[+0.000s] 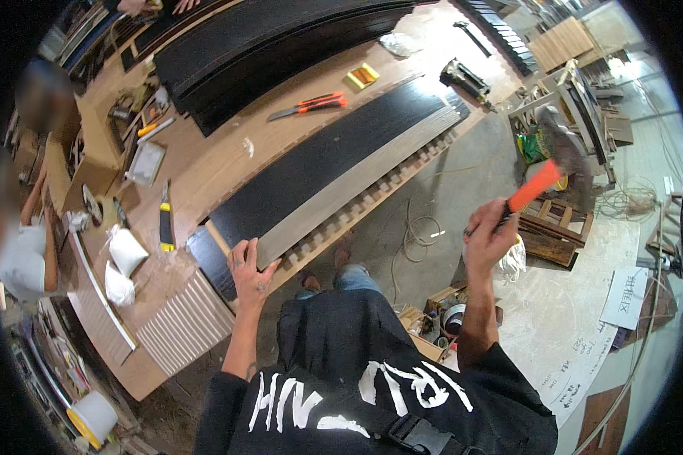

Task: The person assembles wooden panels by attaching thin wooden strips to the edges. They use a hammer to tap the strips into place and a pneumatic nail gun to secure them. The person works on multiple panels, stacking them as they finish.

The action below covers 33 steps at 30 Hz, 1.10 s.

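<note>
My right hand [491,231] is raised off the table's front side, wrapped round the orange-and-black handle of a hammer [535,187]. The hammer's head is smeared by motion. At the near left end of a long grey wooden strip [349,171], my left hand [248,265] grips the strip's end, fingers over its edge. This strip lies along a black wooden panel [281,174], beside a row of evenly spaced notches or blocks [372,193] on the front edge. A short pale wood piece [218,238] lies across the panel near my left hand.
On the wooden table [212,163] lie orange-handled cutting tools [311,106], a yellow-black utility knife [166,216], a small yellow box [363,75] and a dark nail gun [465,78]. Large black woodwork [281,57] stands behind. Other people are at the left and far edges. A cable [417,239] coils on the floor.
</note>
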Available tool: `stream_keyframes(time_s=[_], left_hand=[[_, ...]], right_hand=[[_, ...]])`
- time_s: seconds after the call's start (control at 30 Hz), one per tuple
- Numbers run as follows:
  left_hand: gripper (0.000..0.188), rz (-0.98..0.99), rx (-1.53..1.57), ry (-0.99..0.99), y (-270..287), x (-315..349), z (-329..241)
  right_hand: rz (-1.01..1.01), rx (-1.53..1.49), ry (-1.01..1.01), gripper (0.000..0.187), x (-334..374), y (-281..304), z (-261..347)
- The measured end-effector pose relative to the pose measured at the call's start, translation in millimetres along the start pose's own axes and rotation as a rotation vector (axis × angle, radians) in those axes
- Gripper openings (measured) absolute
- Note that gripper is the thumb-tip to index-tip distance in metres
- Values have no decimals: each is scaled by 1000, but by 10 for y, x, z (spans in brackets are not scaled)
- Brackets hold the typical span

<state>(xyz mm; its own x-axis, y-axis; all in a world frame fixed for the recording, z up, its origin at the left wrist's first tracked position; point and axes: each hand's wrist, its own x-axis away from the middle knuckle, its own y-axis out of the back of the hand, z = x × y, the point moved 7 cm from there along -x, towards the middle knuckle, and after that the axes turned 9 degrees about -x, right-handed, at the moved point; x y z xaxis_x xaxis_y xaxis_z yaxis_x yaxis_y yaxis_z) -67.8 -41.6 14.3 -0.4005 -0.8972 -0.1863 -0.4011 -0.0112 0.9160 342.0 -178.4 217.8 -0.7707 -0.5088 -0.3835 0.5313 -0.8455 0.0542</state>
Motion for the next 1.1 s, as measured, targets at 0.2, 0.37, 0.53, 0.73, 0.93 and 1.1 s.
stream_keyframes(time_s=[0.2, 0.37, 0.53, 0.73, 0.93, 1.1], left_hand=[[73, 40, -1, 40, -29, -127, -171], [73, 29, 2, 16, -45, -184, -165], [78, 87, -116, 15, 96, -190, -245], [97, 157, -110, -243, -350, -708, -1167], [85, 206, -106, -319, -159, -1016, -765], [70, 111, -105, -338, 280, -1457, 307]], right_hand=[[-205, 134, -167, 24, -560, 363, -695], [277, 804, -293, 32, -753, 241, -2172], [169, 570, -271, 34, -784, 169, -1807], [69, -26, -445, 34, -305, -344, -1329], [137, -66, -461, 32, 229, -347, -1046], [27, 10, -518, 31, 788, 161, -1088]])
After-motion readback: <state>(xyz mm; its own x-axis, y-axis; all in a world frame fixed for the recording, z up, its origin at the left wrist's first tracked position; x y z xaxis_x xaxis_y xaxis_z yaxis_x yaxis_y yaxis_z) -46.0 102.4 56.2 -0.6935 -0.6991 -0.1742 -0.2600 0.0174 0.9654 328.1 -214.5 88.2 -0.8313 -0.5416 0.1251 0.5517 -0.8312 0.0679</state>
